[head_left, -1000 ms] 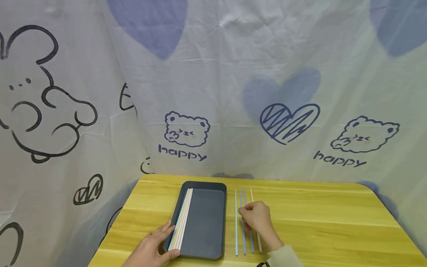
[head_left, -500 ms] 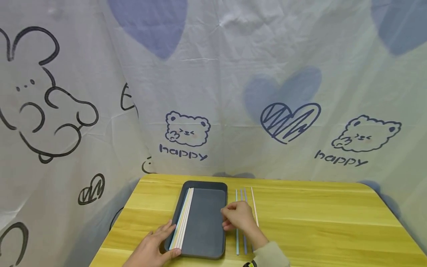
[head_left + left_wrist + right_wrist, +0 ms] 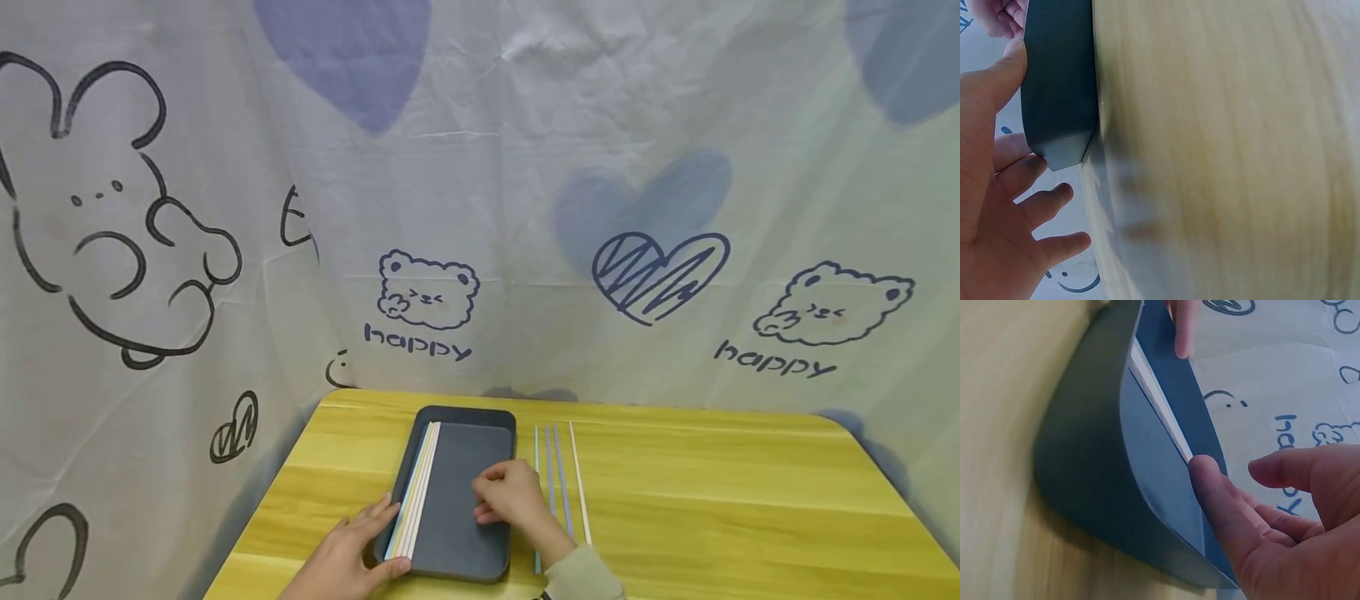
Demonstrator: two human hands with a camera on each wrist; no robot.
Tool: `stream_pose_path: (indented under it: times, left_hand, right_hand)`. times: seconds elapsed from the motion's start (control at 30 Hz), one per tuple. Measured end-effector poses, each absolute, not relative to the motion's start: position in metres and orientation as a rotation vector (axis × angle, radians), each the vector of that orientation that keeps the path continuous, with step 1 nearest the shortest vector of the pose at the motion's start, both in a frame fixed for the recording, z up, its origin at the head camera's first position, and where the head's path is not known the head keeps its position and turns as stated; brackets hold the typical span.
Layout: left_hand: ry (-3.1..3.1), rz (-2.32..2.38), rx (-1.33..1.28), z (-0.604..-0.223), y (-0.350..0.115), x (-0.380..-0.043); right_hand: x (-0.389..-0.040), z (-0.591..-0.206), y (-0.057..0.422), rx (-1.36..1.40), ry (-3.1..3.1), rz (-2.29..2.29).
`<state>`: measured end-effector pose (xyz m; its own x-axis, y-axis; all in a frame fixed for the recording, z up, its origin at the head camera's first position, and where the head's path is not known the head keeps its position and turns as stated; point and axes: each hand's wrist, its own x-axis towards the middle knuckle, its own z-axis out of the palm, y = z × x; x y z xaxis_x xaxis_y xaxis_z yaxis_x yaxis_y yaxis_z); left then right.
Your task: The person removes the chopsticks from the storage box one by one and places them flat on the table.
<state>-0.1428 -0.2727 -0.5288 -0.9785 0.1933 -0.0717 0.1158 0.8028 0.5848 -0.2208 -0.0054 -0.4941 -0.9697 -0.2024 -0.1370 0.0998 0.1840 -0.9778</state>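
Note:
A dark grey rectangular tray lies on the table's left half. Several thin pastel sticks, light blue, yellow and white, run lengthwise along its left wall. My left hand rests against the tray's near-left corner, fingers spread, thumb at the near rim. My right hand hovers over the tray's right side. In the right wrist view its thumb and forefinger stand apart, with nothing between them. Right of the tray lie several more thin sticks: a light blue stick, two violet sticks and a whitish stick, partly behind my right forearm.
The yellow wood-grain table extends to the right of the sticks. Behind it hangs a pale cloth printed with hearts and bears, which also covers the left side.
My right hand has moved left from above the loose sticks to over the tray. My left hand stays at the tray's corner. The view has turned slightly left.

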Motion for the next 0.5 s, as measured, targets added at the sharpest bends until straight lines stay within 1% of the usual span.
stream_pose_path:
  times: [0.5]
  left_hand:
    - [2.857, 0.9, 0.294, -0.524, -0.275, -0.144]
  right_hand:
    - [-0.222, -0.513, -0.038, -0.116, 2.141, -1.867]
